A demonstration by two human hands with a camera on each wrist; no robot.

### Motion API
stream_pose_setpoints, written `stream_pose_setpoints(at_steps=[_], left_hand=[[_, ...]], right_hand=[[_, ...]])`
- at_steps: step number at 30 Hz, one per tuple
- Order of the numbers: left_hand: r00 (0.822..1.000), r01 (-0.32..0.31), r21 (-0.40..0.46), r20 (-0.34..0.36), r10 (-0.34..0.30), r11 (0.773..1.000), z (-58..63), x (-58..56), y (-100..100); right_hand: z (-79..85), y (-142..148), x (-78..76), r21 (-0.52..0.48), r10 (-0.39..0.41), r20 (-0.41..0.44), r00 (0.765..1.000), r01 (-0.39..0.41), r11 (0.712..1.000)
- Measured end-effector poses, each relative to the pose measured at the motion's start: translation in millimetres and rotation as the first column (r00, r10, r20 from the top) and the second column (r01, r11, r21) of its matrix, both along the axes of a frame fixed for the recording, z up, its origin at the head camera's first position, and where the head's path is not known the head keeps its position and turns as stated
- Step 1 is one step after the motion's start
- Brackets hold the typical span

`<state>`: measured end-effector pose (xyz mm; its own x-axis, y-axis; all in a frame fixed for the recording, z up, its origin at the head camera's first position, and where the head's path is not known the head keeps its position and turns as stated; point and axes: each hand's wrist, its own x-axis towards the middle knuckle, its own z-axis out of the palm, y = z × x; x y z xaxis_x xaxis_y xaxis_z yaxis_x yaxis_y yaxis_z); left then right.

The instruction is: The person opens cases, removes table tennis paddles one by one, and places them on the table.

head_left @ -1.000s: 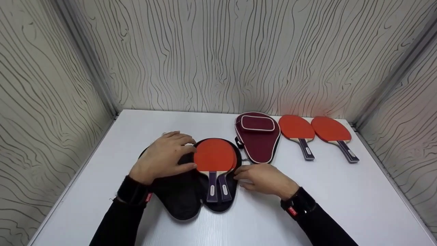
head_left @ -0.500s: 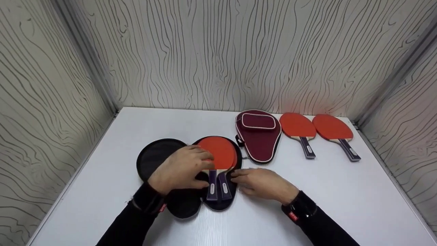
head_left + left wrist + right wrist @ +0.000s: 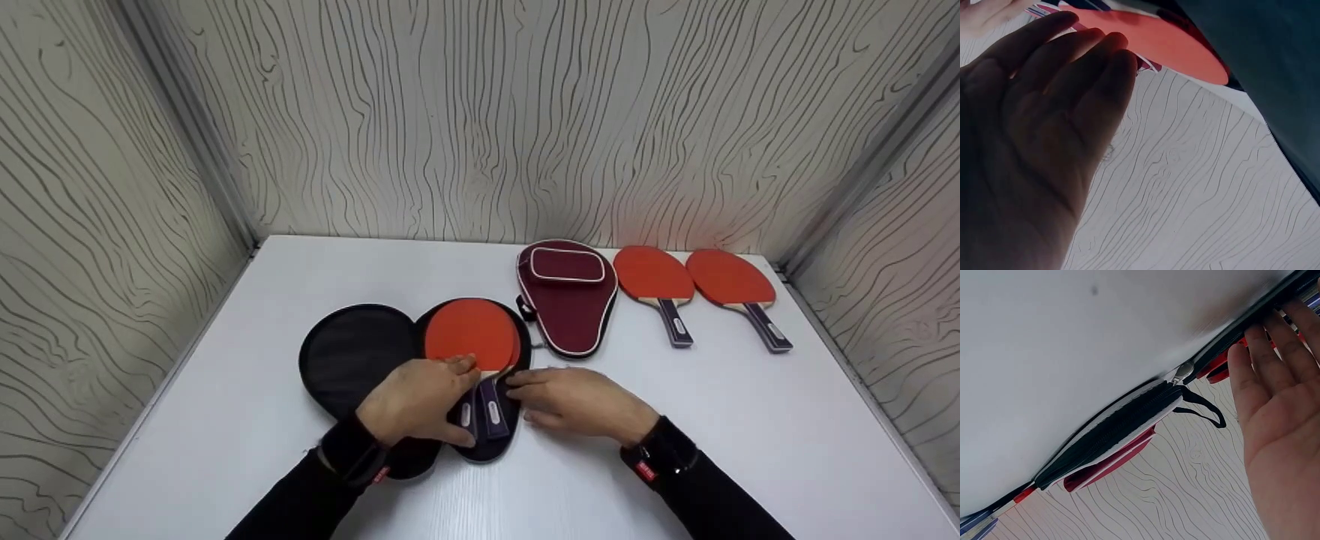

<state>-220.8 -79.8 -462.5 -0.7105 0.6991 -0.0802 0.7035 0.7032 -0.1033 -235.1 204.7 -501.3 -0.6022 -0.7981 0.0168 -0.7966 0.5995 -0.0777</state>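
A black paddle case (image 3: 352,352) lies unfolded, its bare half on the left. Two red table tennis paddles overlap in its right half: the upper paddle (image 3: 469,326) and one beneath, whose dark handle (image 3: 493,411) shows. My left hand (image 3: 416,401) lies across the upper paddle's handle, partly hiding it. In the left wrist view the left fingers (image 3: 1081,67) are extended beside the red blade (image 3: 1174,48); contact is unclear. At the case's right edge, near the handles, is my right hand (image 3: 581,401). The right wrist view shows its fingers (image 3: 1261,351) nearly straight at the case rim.
Behind the right hand lies a zipped maroon paddle case (image 3: 574,311) with white piping. To its right are two more red paddles, one nearer (image 3: 652,274) and one farther (image 3: 731,279), on the white table (image 3: 600,487). Patterned panels (image 3: 450,120) enclose the table.
My left hand has moved right and toward me, from the case's left half onto the paddle handle. The right hand has stayed almost in place.
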Motion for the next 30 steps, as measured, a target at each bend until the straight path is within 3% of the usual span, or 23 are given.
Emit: stream_pose_setpoints(at_steps=[4, 11, 19, 24, 30], left_hand=[[1.000, -0.011, -0.067, -0.019, 0.009, 0.998, -4.4, 3.1, 5], [0.995, -0.042, -0.113, -0.099, 0.031, 0.993, -9.7, 9.8, 14], [0.969, -0.128, -0.235, -0.235, 0.072, 0.963, -16.2, 24.3, 29], [0.972, -0.111, -0.214, -0.228, 0.061, 0.970, -15.4, 22.6, 29], [0.968, -0.028, -0.123, -0.253, -0.005, 0.992, -9.4, 16.5, 19]], right_hand=[[-0.3, 0, 0.4, -0.002, -0.002, -0.001, 1.000, 0.002, 1.000], [0.0, -1, 0.3, 0.000, -0.018, 0.018, 1.000, 0.018, 1.000], [-1.8, -2, -0.2, -0.003, -0.006, -0.003, 1.000, 0.006, 1.000], [-1.6, -2, -0.3, -0.002, -0.005, -0.002, 1.000, 0.005, 1.000], [0.4, -1, 0.5, 0.023, -0.001, -0.011, 1.000, 0.001, 1.000]])
